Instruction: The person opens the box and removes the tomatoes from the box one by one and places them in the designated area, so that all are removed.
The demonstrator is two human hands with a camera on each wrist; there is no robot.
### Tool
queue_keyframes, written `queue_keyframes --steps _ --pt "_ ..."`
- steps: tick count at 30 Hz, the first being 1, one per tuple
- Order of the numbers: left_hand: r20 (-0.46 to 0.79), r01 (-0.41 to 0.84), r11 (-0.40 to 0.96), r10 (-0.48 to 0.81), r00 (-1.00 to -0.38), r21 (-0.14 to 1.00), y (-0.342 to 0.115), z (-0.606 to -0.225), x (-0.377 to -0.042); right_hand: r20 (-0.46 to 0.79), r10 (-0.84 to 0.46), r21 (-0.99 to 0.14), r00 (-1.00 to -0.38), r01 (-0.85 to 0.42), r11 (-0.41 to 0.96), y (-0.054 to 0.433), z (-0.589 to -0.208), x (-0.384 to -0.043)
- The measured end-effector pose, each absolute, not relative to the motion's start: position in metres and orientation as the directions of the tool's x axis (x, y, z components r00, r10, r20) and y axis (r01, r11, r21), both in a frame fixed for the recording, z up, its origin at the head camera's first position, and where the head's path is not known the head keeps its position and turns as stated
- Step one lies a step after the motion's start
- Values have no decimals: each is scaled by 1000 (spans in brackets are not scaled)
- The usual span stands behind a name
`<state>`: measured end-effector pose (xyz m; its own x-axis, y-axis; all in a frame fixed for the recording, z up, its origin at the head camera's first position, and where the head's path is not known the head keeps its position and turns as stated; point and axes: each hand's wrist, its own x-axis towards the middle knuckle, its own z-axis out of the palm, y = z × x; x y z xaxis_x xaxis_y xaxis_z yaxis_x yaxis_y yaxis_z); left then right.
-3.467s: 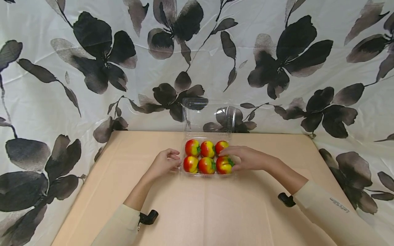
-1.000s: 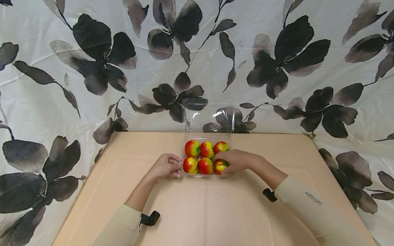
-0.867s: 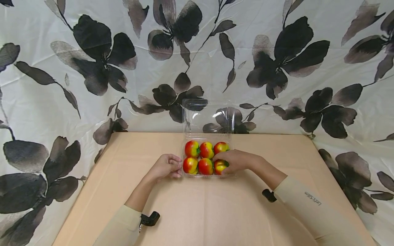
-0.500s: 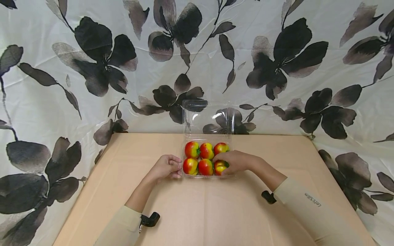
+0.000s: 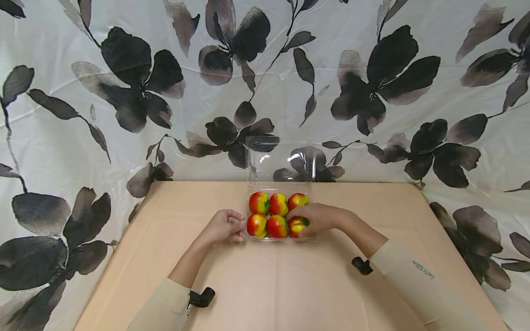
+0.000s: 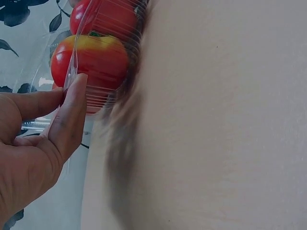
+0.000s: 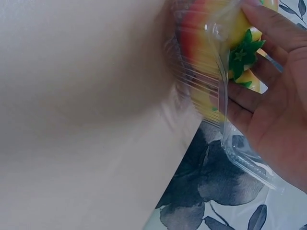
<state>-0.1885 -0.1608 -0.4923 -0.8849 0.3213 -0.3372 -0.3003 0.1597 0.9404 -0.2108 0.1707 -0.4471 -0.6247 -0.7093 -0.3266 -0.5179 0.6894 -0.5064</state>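
Left hand [image 5: 223, 225]: reaches in from the near left, forearm slanting forward, thumb and fingers pinching the left rim of the clear container [image 5: 279, 185].
Right hand [image 5: 316, 217]: reaches in from the near right, fingers curled over the far side of the front-right fruit [image 5: 296, 226], thumb on its near side.
Six red-and-yellow fruits [image 5: 276, 226]: inside, two rows of three.
Lid [image 5: 269, 163]: raised behind them.
Pale sleeves [image 5: 163, 301]: ending short of the wrists.

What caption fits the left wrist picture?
Left hand pinching a clear box by its rim, red-and-yellow fruit inside.
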Motion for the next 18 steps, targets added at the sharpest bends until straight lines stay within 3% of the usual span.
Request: queue_keyframes --steps 12,18 --pt "-336 -294 175 316 -887 940 -159 -489 -187 -333 -711 -585 -619 -456 671 175 -443 -214" --pt "-340 -299 175 302 -891 938 -159 -491 -187 -265 -744 -617 -613 -485 619 181 -443 -214"
